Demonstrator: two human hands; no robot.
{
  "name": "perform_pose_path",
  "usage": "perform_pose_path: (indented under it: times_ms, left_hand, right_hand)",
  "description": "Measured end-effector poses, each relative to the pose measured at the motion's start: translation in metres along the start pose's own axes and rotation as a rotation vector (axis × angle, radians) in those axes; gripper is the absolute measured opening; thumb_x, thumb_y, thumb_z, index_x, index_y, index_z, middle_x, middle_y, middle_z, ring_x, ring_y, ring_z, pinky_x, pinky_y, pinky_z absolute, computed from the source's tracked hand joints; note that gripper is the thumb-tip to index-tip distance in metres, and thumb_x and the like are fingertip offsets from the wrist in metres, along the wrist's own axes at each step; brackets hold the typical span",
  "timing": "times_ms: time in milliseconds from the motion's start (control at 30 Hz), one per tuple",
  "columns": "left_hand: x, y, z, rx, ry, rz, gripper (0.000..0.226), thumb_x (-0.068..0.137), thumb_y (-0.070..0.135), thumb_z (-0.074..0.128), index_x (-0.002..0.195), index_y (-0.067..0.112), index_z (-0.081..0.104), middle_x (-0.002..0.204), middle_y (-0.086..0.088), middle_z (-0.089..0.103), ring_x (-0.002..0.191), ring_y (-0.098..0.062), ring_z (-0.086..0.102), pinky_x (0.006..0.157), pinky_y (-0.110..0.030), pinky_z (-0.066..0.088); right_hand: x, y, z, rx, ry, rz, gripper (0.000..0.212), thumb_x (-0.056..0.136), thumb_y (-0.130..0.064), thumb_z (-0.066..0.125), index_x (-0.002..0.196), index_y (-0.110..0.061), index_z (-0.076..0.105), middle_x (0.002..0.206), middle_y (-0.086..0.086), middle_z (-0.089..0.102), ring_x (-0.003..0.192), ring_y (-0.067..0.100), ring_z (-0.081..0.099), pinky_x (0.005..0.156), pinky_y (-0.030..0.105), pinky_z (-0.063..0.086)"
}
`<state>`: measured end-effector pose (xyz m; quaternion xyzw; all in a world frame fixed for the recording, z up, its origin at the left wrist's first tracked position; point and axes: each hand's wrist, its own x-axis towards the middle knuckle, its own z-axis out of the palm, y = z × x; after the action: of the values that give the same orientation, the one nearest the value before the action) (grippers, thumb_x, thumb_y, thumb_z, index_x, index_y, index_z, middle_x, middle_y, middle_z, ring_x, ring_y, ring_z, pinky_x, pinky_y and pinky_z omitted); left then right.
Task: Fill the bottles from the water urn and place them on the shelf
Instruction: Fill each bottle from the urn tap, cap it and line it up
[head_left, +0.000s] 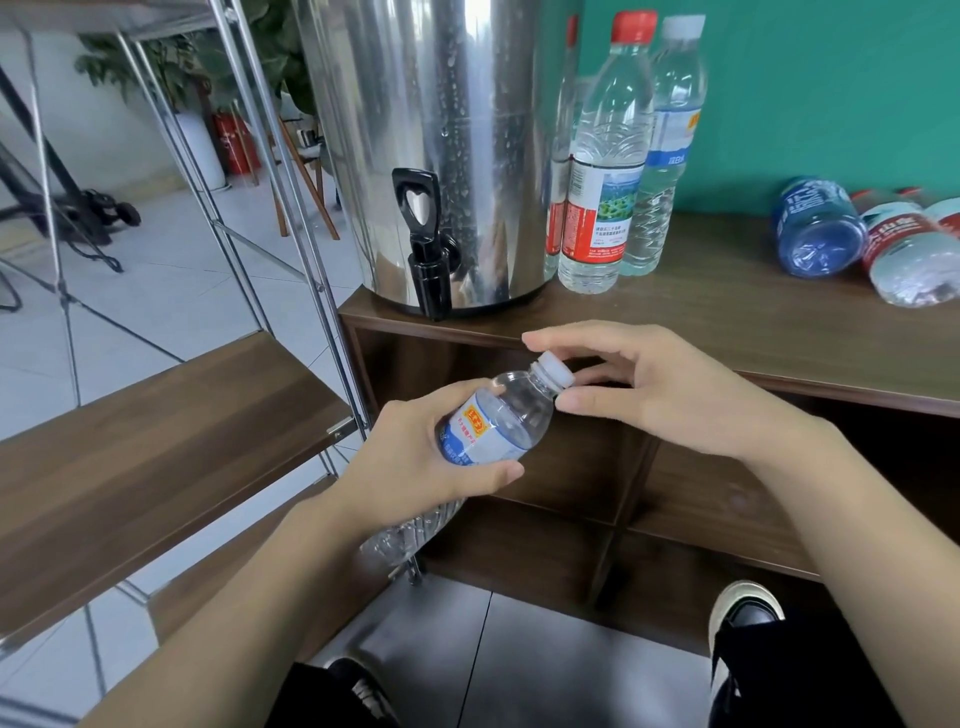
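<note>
Head view: left hand grips small clear bottle round its blue-white label with a yellow-red logo, text unreadable; bottle tilted, looks empty. Right hand pinches its white cap. Steel urn on cabinet top; three upright bottles beside it, red-capped one holds water. Crushed bottles lie further right.

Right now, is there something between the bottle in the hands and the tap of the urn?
The white cap is on the bottle, with the right hand at it. Otherwise nothing visible stands before the black tap of the urn.
</note>
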<state>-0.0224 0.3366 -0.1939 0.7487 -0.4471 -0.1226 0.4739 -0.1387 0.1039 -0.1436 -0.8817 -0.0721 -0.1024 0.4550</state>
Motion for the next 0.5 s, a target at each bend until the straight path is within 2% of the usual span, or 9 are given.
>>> perform_pose_path:
  times_ms: [100,167,267,367,500]
  left_hand:
    - [0.0004,0.0006,0.0018,0.017,-0.003,0.022,0.066,0.077,0.034,0.092,0.137,0.030,0.064,0.109,0.014,0.074,0.102,-0.011,0.072,0.083,-0.016,0.054]
    - [0.0006,0.0006,0.0026,0.035,-0.009,0.025,0.065,0.078,0.034,0.092,0.137,0.029,0.064,0.109,0.015,0.074,0.102,-0.010,0.072,0.082,-0.015,0.054]
    - [0.0000,0.0010,0.0035,0.046,-0.012,0.011,0.065,0.077,0.034,0.092,0.136,0.030,0.064,0.106,0.018,0.074,0.100,-0.006,0.071,0.081,-0.013,0.053]
    - [0.0000,-0.0001,0.0053,0.010,-0.016,-0.032,0.064,0.077,0.033,0.092,0.134,0.030,0.064,0.105,0.020,0.073,0.099,-0.005,0.071,0.079,-0.015,0.053]
    - [-0.0002,0.0012,0.0084,-0.038,-0.020,-0.099,0.056,0.079,0.036,0.090,0.128,0.036,0.061,0.104,0.020,0.072,0.099,-0.003,0.071,0.078,-0.015,0.053]
  right_hand:
    - [-0.0001,-0.0048,0.0014,-0.021,0.072,0.072,0.052,0.081,-0.037,0.078,0.131,-0.032,0.065,0.128,-0.015,0.067,0.108,0.007,0.067,0.096,0.035,0.056]
    - [-0.0002,-0.0062,0.0015,-0.107,0.106,0.073,0.045,0.080,-0.046,0.073,0.122,-0.032,0.071,0.114,-0.015,0.071,0.093,0.009,0.067,0.090,0.036,0.055]
    - [-0.0008,-0.0041,-0.0015,-0.118,0.101,0.056,0.029,0.085,-0.032,0.078,0.113,-0.029,0.076,0.104,-0.011,0.072,0.087,0.013,0.065,0.089,0.042,0.054]
    - [-0.0013,-0.0024,-0.0049,-0.089,0.086,0.041,0.033,0.083,-0.012,0.081,0.112,-0.026,0.076,0.109,-0.010,0.072,0.093,0.016,0.067,0.092,0.044,0.055]
    - [-0.0004,-0.0049,-0.0062,-0.022,0.190,0.029,0.035,0.079,-0.007,0.083,0.106,-0.027,0.075,0.103,-0.008,0.076,0.093,0.014,0.073,0.096,0.042,0.056]
